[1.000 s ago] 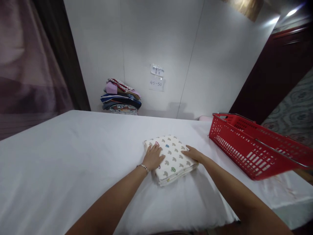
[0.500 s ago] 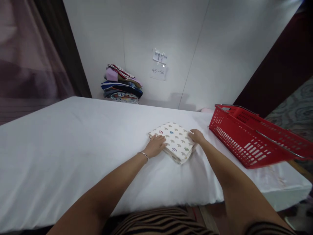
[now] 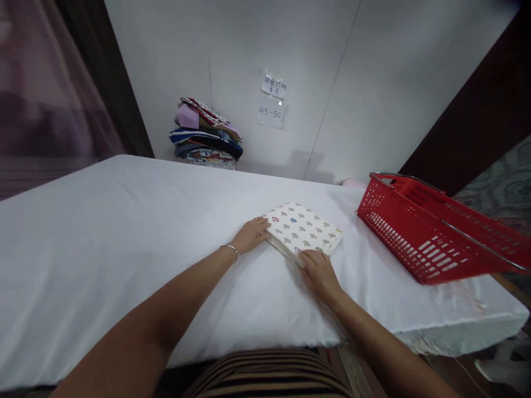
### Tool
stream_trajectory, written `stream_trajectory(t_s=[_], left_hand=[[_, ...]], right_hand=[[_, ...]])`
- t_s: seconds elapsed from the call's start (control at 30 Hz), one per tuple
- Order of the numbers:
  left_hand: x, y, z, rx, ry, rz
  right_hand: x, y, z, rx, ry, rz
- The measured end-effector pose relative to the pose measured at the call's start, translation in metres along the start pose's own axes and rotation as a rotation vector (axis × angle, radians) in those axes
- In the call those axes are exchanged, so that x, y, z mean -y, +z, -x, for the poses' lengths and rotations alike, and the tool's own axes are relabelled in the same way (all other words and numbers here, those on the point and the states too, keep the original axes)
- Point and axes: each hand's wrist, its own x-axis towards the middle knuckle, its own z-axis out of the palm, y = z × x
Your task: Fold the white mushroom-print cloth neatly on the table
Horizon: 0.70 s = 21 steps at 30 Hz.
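A folded white cloth [image 3: 305, 225] printed with small tan, red, blue and green motifs lies in a neat, layered square on the white-covered table. My left hand [image 3: 251, 234] is at its left corner, fingers on the upper layer and closed round the edge; a bracelet circles that wrist. At the near corner, my right hand [image 3: 320, 273] grips the cloth, fingertips on top and the thumb side hidden below the edge. The far and right edges of the cloth are untouched.
A red plastic basket [image 3: 418, 235] with metal handles stands on the table's right side. Behind the table, a pile of folded fabrics [image 3: 207, 135] rests against the wall. Paper signs [image 3: 271, 113] are taped to the wall, and a pink curtain [image 3: 53, 99] hangs at left.
My right hand has moved from the cloth's right corner to its near corner. My left hand has shifted slightly left and up along the cloth's left corner.
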Motion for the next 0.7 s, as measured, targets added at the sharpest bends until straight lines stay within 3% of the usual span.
stream_trajectory(t_s=[0.27,0.5,0.7], left_hand=[[0.003,0.005,0.001,-0.029,-0.001,0.06],[0.006,0.002,0.003,-0.026,0.071,0.024],[0.007,-0.001,0.004,-0.001,0.039,0.017]], right_hand=[[-0.012,0.0,-0.001,0.051,0.003,0.084],[-0.018,0.008,0.005,0.019,0.001,0.077],[-0.019,0.015,0.015,-0.012,0.002,0.062]])
